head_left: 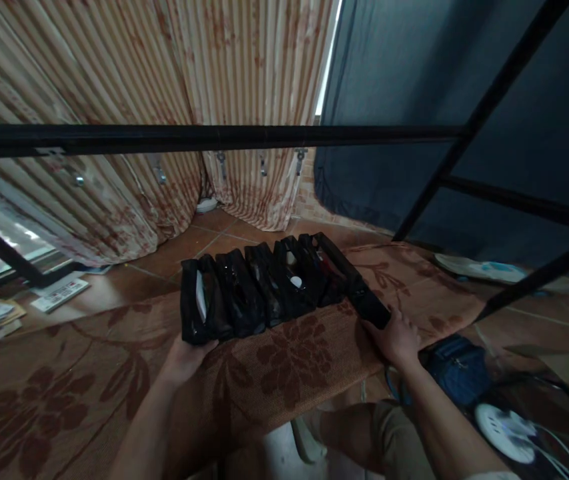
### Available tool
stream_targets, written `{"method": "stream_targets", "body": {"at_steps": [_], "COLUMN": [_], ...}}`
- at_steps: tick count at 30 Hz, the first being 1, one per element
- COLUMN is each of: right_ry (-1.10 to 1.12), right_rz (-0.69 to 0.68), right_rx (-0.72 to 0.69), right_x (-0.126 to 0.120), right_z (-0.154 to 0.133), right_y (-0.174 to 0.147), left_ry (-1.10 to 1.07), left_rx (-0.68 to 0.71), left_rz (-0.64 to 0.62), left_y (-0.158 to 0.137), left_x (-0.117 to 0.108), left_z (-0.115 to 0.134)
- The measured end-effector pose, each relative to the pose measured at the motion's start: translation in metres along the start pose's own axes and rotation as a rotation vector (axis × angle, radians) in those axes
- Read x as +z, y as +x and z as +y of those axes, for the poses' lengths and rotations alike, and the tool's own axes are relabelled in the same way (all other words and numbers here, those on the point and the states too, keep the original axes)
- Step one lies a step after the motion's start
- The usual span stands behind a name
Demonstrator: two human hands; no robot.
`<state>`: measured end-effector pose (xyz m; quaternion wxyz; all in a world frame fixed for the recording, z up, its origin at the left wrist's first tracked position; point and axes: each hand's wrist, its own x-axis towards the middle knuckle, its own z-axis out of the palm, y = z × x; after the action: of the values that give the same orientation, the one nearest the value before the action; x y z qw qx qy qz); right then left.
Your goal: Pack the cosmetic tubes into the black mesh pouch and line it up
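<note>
Got my left hand (187, 357) cupping the near end of this row of black pouches (264, 283) on the floral mat (294, 360), fingers hidden underneath. Right hand (395, 339) is wrapped around the far end, which keeps the row squeezed together.

A: Item under hand?
B: Row of glossy black pouches (274, 283), standing upright, packed side by side on the floral mat.
A: Pose?
B: Row runs diagonally, near-left to far-right; white patches visible inside two.
</note>
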<state>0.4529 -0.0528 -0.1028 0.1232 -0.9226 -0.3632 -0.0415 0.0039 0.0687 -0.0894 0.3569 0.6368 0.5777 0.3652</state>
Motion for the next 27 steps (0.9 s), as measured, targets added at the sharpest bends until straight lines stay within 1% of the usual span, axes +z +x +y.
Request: {"method": "stream_targets", "body": {"at_steps": [4, 7, 11, 14, 16, 17, 19, 20, 22, 24, 26, 27], "right_ry": [-0.039, -0.068, -0.112, -0.101, -0.093, -0.086, -0.059, -0.034, 0.034, 0.130, 0.217, 0.260], "right_rz": [0.036, 0.013, -0.012, -0.013, -0.012, -0.009, -0.001, 0.002, 0.007, 0.015, 0.003, -0.009], "right_rx": [-0.060, -0.119, -0.142, -0.143, -0.142, -0.151, -0.194, -0.228, -0.293, -0.341, -0.369, -0.388], "right_x": [-0.005, -0.010, -0.021, -0.031, -0.036, -0.038, -0.039, -0.039, -0.039, -0.040, -0.043, -0.045], "right_z": [-0.001, -0.004, -0.008, -0.008, -0.005, -0.003, 0.000, 0.001, 0.000, -0.008, -0.021, -0.029], "right_y": [-0.010, -0.024, -0.049, -0.069, -0.084, -0.093, -0.112, -0.122, -0.145, -0.168, -0.191, -0.202], "left_ry": [-0.023, 0.008, 0.052, 0.037, 0.004, -0.017, -0.058, -0.095, -0.216, -0.406, -0.587, -0.674], "left_rx": [0.037, 0.038, 0.066, 0.007, -0.025, -0.023, -0.011, -0.031, -0.086, -0.163, -0.308, -0.396], "left_rz": [-0.007, -0.004, 0.013, -0.023, -0.042, -0.026, 0.046, 0.103, 0.132, 0.055, -0.122, -0.185], "left_y": [0.000, -0.002, -0.009, -0.020, -0.033, -0.042, -0.068, -0.085, -0.126, -0.170, -0.208, -0.222], "left_x": [0.000, 0.001, 0.004, 0.004, 0.002, 0.001, 0.004, 0.008, 0.022, 0.044, 0.065, 0.074], "left_z": [0.000, 0.000, -0.005, -0.006, -0.001, 0.002, 0.012, 0.017, 0.027, 0.034, 0.040, 0.042]}}
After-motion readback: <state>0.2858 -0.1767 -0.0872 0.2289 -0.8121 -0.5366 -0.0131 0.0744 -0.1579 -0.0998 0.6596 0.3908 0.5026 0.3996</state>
